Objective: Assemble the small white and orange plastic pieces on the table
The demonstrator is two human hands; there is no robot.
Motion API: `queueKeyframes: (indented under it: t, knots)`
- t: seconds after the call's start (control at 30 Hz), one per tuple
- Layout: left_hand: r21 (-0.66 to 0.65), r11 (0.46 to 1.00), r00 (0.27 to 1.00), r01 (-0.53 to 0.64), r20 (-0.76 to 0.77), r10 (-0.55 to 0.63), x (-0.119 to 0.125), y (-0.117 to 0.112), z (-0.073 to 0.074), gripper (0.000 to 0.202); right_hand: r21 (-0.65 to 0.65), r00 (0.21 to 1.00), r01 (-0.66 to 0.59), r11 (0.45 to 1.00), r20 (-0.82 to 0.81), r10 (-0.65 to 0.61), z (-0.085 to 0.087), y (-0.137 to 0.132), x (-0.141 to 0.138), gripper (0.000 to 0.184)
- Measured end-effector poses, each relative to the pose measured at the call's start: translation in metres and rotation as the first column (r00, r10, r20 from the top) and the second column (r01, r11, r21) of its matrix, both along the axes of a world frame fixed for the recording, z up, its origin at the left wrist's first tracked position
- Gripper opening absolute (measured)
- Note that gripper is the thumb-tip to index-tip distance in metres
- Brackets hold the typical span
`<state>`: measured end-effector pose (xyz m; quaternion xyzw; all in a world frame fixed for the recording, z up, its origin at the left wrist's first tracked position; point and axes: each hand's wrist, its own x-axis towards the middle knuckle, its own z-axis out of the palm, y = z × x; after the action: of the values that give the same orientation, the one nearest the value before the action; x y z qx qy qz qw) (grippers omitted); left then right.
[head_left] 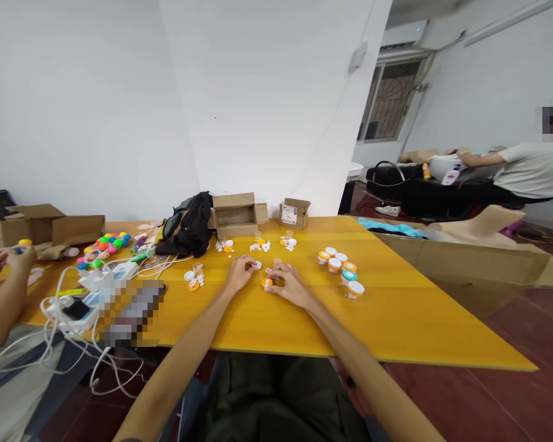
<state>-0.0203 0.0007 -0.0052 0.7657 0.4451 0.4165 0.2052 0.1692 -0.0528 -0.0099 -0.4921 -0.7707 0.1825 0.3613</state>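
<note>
Seemingly a small workroom: cardboard boxes [235, 215] line the back edge of a wooden table [410, 325], lidded jars [355, 289] crowd toward its right edge, and a co-worker's hand [23, 263] is busy at left.

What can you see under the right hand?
Part of an orange lid shows at the fingertip end of the right hand, over the yellow table. Whatever lies beneath the palm is covered by the hand, so I cannot tell.

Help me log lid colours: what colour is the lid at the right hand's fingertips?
The lid by the right hand is orange, clearest in the head view.
</note>
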Motion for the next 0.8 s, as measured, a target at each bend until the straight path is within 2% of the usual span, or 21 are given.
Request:
queueKeyframes:
  t: [0.23,0.33,0.4,0.6,0.67,0.8]
  knots:
    - [0.0,0.998,0.998,0.06,0.007,-0.06,0.0,0.002,-0.004,0.019,0.027,1.0,-0.023,0.999,-0.017,0.024,-0.003,0.001,0.002,0.017]
    - [0.055,0.998,0.999,0.043,0.025,-0.045,0.002,-0.005,0.001,0.021,0.051,0.998,-0.034,0.998,-0.042,0.036,-0.007,0.004,0.004,0.019]
    - [0.088,0.994,0.998,0.062,0.009,-0.063,0.005,-0.012,0.006,0.013,0.066,0.998,-0.021,0.998,-0.057,0.025,-0.008,0.006,0.004,0.02]
    - [0.067,0.943,0.939,0.326,-0.138,-0.315,0.01,-0.03,0.019,0.008,0.076,0.997,-0.005,0.997,-0.079,0.012,-0.007,0.007,0.003,0.02]
    - [0.07,0.928,0.92,0.365,-0.18,-0.348,0.01,-0.033,0.019,0.009,0.075,0.997,-0.004,0.997,-0.079,0.01,-0.007,0.007,0.003,0.019]
    - [0.062,0.927,0.913,0.371,-0.205,-0.352,0.009,-0.035,0.02,0.01,0.085,0.997,-0.025,0.996,-0.07,0.031,-0.008,0.007,0.003,0.019]
